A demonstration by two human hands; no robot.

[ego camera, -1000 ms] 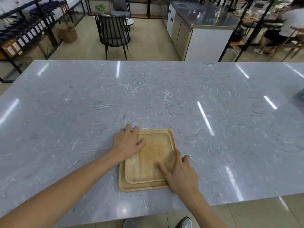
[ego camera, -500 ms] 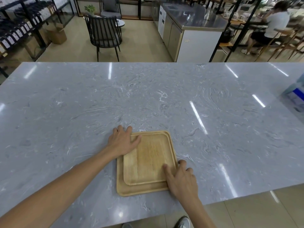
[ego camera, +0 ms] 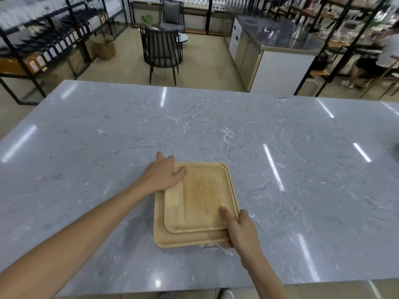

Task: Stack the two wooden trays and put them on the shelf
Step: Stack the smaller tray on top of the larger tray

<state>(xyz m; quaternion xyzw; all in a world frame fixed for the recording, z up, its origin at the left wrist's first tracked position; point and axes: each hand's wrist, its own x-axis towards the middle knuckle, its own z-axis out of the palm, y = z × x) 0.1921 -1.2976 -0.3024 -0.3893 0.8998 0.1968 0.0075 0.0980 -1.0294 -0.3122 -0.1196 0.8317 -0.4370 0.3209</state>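
Two square wooden trays lie stacked on the grey marble table (ego camera: pixel 216 126). The smaller tray (ego camera: pixel 198 197) sits inside the larger tray (ego camera: pixel 185 239), pushed toward its far right corner. My left hand (ego camera: pixel 162 175) grips the stack at its far left corner, thumb over the small tray's rim. My right hand (ego camera: pixel 239 229) holds the near right corner, thumb on the small tray and fingers curled under the large one. That corner seems slightly raised off the table.
Beyond the table stand a black slatted chair (ego camera: pixel 162 55), a steel counter (ego camera: pixel 278 42) and black metal shelves (ego camera: pixel 43 46) along the left wall. A seated person (ego camera: pixel 380 59) is at the far right. My shoes show under the table's near edge.
My right hand slid from lying flat on the trays to gripping the near right corner, fingers going underneath. The left hand stayed at the far left corner. The camera view shifted.
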